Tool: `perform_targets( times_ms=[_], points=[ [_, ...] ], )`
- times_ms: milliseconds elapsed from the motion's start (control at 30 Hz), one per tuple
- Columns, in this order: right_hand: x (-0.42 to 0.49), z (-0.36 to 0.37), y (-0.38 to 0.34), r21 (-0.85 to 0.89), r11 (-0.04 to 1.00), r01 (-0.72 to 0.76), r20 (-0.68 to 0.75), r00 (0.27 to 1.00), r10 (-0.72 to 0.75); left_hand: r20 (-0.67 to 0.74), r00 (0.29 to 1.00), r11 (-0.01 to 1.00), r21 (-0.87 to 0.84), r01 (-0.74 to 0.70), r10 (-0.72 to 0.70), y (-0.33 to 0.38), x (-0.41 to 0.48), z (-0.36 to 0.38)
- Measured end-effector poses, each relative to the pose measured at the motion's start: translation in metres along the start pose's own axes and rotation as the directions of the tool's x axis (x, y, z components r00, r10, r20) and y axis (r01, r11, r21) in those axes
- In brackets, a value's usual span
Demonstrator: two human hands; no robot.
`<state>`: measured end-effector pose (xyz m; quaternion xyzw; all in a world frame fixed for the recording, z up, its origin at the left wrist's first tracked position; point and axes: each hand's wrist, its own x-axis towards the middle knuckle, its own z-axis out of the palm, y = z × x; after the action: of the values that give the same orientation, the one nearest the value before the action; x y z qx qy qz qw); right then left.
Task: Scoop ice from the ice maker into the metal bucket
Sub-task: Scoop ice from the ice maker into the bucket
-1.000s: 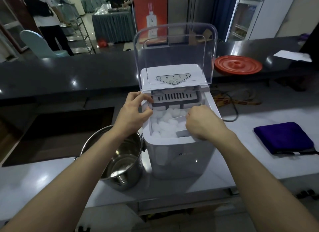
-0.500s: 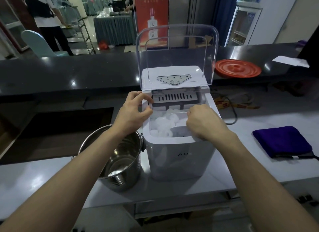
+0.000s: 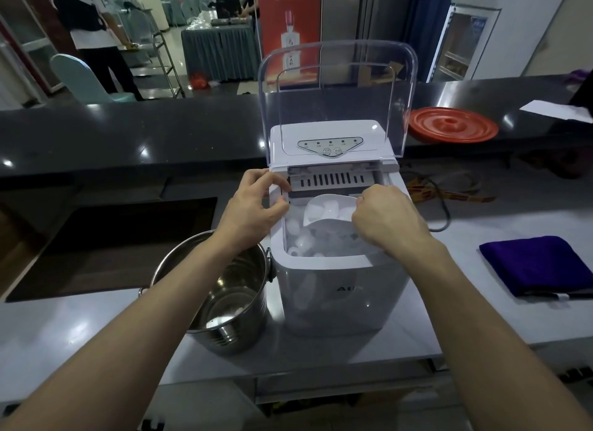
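Currently, right hand (image 3: 385, 219) grip holding full scoop (image 3: 324, 211), left hand (image 3: 253, 206) seemingly clasping ice maker (image 3: 337, 289) rim

White ice maker (image 3: 340, 305) between left hand (image 3: 253, 211) and right hand (image 3: 385, 220), clear lid (image 3: 337, 87), silver-grey button panel (image 3: 330, 146). Translucent white scoop (image 3: 330, 210) in right hand, cloudy white ice (image 3: 296, 238) below. Shiny silver metal bucket (image 3: 231, 344) below left hand. Pale grey worktop (image 3: 64, 331); glossy black ledge (image 3: 128, 135) beyond both hands. Orange-red disc (image 3: 452, 124) with concentric rings, deep purple cloth (image 3: 539, 263): right of right hand.

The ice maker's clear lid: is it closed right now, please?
No, the clear lid stands raised upright at the back of the ice maker.
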<state>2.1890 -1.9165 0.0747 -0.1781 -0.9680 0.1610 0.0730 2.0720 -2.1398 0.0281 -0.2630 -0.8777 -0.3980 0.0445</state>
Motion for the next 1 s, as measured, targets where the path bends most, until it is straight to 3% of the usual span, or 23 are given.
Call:
perform_targets(
  times_ms=[233,433,733,1000],
  points=[
    [-0.004,-0.018,-0.01,-0.022,1.0,0.0,-0.08,0.997,-0.002,0.024,1.0,1.0,-0.024,-0.002,0.003,0.002,-0.001,-0.004],
    [-0.017,-0.031,-0.024,-0.004,1.0,0.004,-0.098,0.995,-0.005,0.014,1.0,0.948,-0.317,0.01,-0.006,-0.006,-0.019,-0.025],
    [-0.035,-0.035,-0.066,0.013,0.995,0.096,-0.156,0.983,-0.093,-0.075,0.986,0.983,-0.12,0.141,-0.15,-0.075,-0.05,-0.091],
    [-0.044,-0.012,-0.112,0.068,0.994,0.084,-0.218,0.974,-0.067,0.006,0.972,0.972,0.014,0.236,-0.236,-0.127,-0.072,-0.114]
  ],
)
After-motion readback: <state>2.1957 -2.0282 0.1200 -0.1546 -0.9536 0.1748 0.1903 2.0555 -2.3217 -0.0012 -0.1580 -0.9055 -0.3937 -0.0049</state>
